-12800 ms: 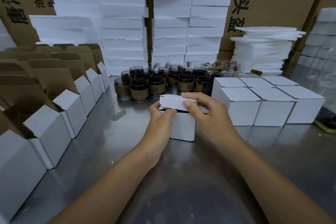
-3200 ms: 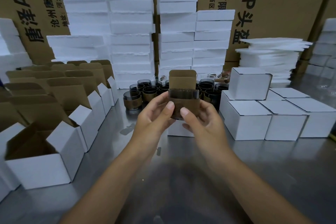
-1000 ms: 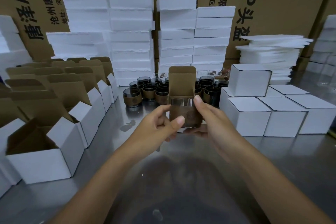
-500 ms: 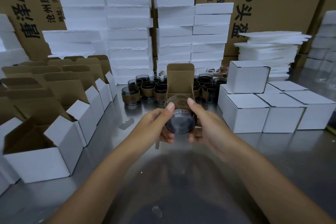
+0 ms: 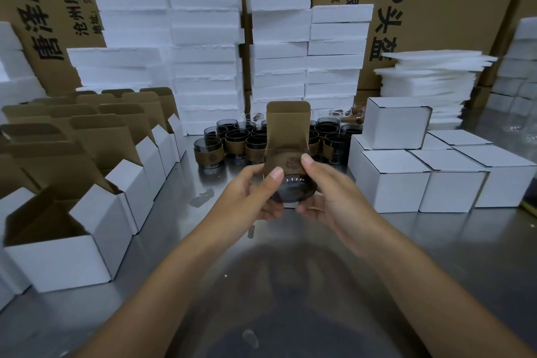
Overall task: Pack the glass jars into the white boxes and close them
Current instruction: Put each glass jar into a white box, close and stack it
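Far left, on the metal surface [image 5: 72, 322]: a row of open white boxes [image 5: 58, 259], brown lids up, most likely staged that way for quick one-by-one filling.

Next, the left hand [image 5: 247, 195], raised above the surface, thumb pressed against the jar's near side, fingers [image 5: 271, 212] curled underneath. A firm grasp, not a rest.

Between both hands, the glass jar [image 5: 293, 190]: tipped over, dark base toward the camera, brown sleeve on the far side. Probably held so for a check or a turn before packing. Not yet in any box.

Directly behind it, one open box [image 5: 287, 122], lid flap upright, mouth hidden by jar and hands. Seemingly set dead centre as the next target.

Then the right hand [image 5: 331, 195], mirror of the left: thumb on the sleeve's upper edge, fingers wrapped below, likewise clasped on the jar.

Further back, a cluster of unpacked jars [image 5: 236, 141], upright, within easy reach.

To the right, closed boxes [image 5: 392, 183] side by side, with a single stacked box [image 5: 395, 125] on top. Evidently the finished pile, kept apart from the empties.

Far right, at the back, a heap of white foam sheets [image 5: 430, 73].
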`<state>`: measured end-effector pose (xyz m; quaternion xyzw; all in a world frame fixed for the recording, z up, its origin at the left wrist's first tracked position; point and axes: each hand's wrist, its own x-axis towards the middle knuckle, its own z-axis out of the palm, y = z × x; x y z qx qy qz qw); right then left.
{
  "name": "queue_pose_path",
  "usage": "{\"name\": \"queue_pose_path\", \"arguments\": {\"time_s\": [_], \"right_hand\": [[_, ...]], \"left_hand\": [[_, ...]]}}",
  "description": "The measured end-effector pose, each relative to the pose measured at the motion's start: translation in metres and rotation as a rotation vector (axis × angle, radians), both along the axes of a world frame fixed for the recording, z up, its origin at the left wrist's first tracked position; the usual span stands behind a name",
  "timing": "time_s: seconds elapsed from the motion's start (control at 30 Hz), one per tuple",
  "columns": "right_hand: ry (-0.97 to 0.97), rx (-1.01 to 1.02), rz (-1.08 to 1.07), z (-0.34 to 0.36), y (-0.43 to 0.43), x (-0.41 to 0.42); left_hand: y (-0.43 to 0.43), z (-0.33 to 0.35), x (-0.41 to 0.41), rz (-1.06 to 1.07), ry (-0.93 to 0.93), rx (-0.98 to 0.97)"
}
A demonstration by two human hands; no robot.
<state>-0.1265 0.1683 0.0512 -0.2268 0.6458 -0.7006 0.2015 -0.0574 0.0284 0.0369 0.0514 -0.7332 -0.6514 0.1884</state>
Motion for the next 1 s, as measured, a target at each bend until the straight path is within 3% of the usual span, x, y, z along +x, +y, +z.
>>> {"name": "queue_pose_path", "arguments": {"time_s": [0.37, 0.77, 1.0], "right_hand": [[0.129, -0.132, 0.038, -0.004, 0.003, -0.001], [0.283, -0.154, -0.071, -0.01, 0.001, -0.003], [0.371, -0.155, -0.252, -0.01, -0.001, -0.005]], "left_hand": [[-0.001, 0.002, 0.005, -0.021, 0.094, -0.203], [0.003, 0.001, 0.003, -0.001, 0.155, -0.219], [-0.003, -0.012, -0.003, 0.29, 0.121, -0.58]]}}
